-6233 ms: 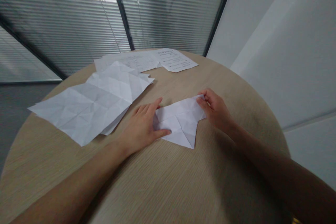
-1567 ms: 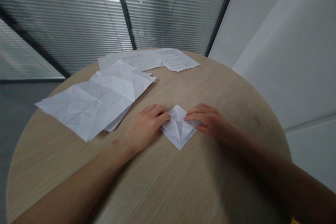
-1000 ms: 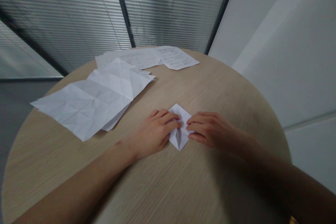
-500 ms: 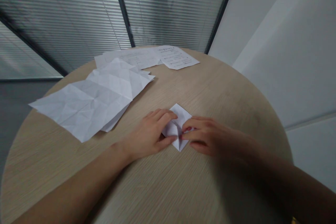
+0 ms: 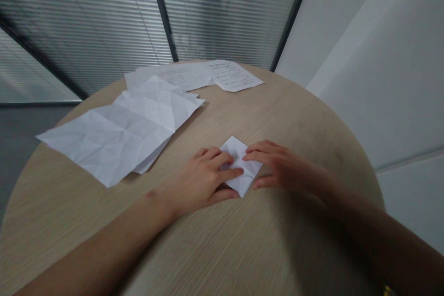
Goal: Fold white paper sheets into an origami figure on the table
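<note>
A small folded white paper (image 5: 238,148) lies on the round wooden table (image 5: 222,249), near its middle. My left hand (image 5: 203,179) rests on the paper's left half, with its fingers laid flat across it and the thumb by the lower edge. From the right, my right hand (image 5: 282,166) lays its fingertips flat on the paper's upper right part, thumb beside the lower right edge. Both hands press the paper down, and most of it is hidden under the fingers.
A stack of large creased white sheets (image 5: 121,129) lies to the left of my hands. Printed sheets (image 5: 232,75) lie at the table's far edge. Behind are glass panels with blinds (image 5: 104,18), and a white wall (image 5: 374,55) stands to the right.
The wide, winged paper has been folded into a small compact square. In the last second my left fingers have slid right across it, and my right hand has drawn back to its right edge.
</note>
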`<action>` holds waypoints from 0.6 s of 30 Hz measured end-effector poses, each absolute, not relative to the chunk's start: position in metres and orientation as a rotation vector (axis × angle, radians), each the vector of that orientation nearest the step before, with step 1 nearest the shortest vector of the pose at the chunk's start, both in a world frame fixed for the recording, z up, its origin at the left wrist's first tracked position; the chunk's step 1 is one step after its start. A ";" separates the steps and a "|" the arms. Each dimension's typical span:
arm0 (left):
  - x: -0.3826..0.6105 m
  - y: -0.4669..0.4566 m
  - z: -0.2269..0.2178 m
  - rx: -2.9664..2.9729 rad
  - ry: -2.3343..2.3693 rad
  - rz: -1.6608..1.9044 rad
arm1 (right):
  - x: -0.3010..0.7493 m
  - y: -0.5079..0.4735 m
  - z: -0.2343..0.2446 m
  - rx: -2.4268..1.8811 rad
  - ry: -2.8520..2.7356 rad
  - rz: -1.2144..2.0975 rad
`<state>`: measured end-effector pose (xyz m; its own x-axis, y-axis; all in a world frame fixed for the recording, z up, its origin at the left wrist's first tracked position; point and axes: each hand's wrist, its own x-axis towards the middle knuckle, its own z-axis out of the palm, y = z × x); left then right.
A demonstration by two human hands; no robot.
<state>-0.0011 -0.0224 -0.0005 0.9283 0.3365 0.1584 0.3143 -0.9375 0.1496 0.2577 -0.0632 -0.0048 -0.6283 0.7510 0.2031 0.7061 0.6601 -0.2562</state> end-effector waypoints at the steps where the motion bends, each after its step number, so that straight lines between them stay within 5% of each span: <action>1: -0.001 -0.022 0.000 2.975 0.504 0.271 | 0.259 -0.062 -0.006 -1.140 -2.600 0.197; 12: 0.005 -0.029 0.000 2.919 0.683 0.583 | 0.237 -0.061 -0.011 -1.077 -2.230 -0.009; 18: 0.008 -0.026 0.002 1.943 1.041 1.008 | 0.227 -0.053 -0.028 -1.161 -1.595 0.525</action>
